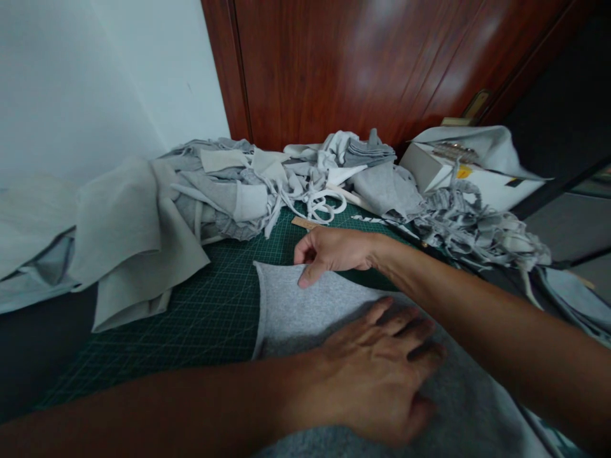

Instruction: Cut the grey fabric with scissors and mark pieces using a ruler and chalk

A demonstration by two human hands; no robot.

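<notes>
Pinching far edge of grey fabric (291, 305), laid over green cutting mat (214, 299), with right hand (329, 251); spreading left hand (372, 369) wide over it, palm down. Looks like smoothing step; next, probably calls for drawing edge straight without stretching.

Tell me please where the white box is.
In the head view, the white box stands at upper right, near the brown door, behind the gathered grey strips.
</notes>
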